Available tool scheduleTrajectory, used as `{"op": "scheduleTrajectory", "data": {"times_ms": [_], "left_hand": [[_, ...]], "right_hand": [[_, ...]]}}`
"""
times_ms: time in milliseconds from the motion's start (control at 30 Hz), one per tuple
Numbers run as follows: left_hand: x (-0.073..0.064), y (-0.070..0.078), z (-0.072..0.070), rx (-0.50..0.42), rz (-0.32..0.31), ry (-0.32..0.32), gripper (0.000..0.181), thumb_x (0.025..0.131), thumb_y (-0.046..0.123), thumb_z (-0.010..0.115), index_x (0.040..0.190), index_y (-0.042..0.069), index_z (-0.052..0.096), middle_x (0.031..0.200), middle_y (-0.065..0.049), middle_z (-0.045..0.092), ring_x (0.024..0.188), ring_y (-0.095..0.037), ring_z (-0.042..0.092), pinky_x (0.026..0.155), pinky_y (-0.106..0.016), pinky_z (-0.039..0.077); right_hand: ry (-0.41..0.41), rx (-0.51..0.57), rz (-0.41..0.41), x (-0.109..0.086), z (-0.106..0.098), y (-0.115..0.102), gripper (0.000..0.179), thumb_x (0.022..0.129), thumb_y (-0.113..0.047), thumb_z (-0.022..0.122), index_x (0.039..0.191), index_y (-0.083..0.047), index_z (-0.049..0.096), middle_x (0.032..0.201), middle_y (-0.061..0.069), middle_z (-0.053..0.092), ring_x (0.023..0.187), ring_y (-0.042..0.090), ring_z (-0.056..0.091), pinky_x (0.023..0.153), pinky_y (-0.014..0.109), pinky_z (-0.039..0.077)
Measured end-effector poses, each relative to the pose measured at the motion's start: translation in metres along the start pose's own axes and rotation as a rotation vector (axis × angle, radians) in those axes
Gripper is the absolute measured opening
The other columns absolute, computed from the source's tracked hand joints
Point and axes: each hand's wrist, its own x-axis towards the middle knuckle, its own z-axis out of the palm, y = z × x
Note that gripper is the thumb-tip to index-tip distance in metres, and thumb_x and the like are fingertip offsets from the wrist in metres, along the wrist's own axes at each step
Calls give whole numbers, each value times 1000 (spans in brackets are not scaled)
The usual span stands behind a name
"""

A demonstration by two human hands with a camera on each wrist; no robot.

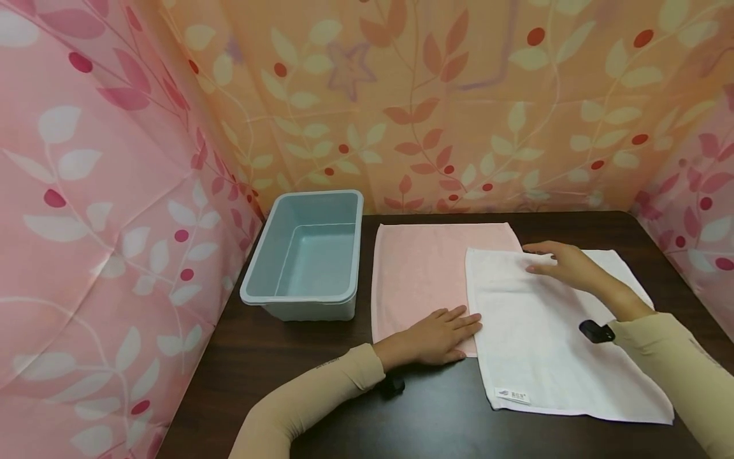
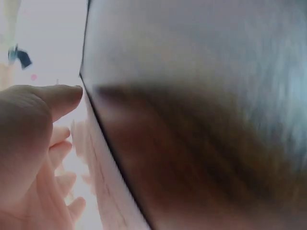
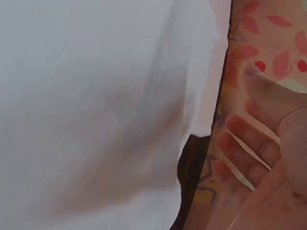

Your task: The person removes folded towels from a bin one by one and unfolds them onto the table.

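Observation:
A pink towel (image 1: 421, 274) lies flat on the dark table, its right part covered by a white towel (image 1: 533, 331) with a small label near its lower left corner. My left hand (image 1: 438, 335) lies over the pink towel's lower edge, fingers straight, fingertips at the white towel's left edge. Over the white towel's upper edge is my right hand (image 1: 564, 262), fingers loosely extended toward the pink towel's upper right corner. In the right wrist view the right hand (image 3: 264, 139) shows an unfilled palm with spread fingers; whether it touches the cloth I cannot tell.
A light blue plastic bin (image 1: 304, 255) stands left of the pink towel, with nothing seen inside. Floral curtains (image 1: 401, 108) hang behind and at both sides of the dark wooden table (image 1: 246, 382).

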Motion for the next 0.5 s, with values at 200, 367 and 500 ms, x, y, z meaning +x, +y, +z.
{"op": "scheduleTrajectory", "data": {"times_ms": [200,367,500], "left_hand": [[0,6,1,8,59,-11,66,104,45,44,160,23,18,168,8,14,157,-16,13,125,-34,24],[0,8,1,23,71,-20,66,104,46,43,160,22,18,168,7,13,157,-16,13,125,-34,24],[0,7,0,20,66,-22,66,104,46,44,160,22,18,168,8,13,157,-16,13,125,-33,24]], "right_hand": [[-7,22,-65,54,14,-11,47,91,-26,71,131,-1,62,128,25,65,114,44,60,99,61,46],[-30,42,-62,79,26,-9,35,90,-16,71,121,1,68,120,22,70,110,39,64,99,57,47],[-46,29,-69,89,30,-12,22,87,-14,74,106,-2,74,102,16,74,93,28,65,91,47,50]]}}
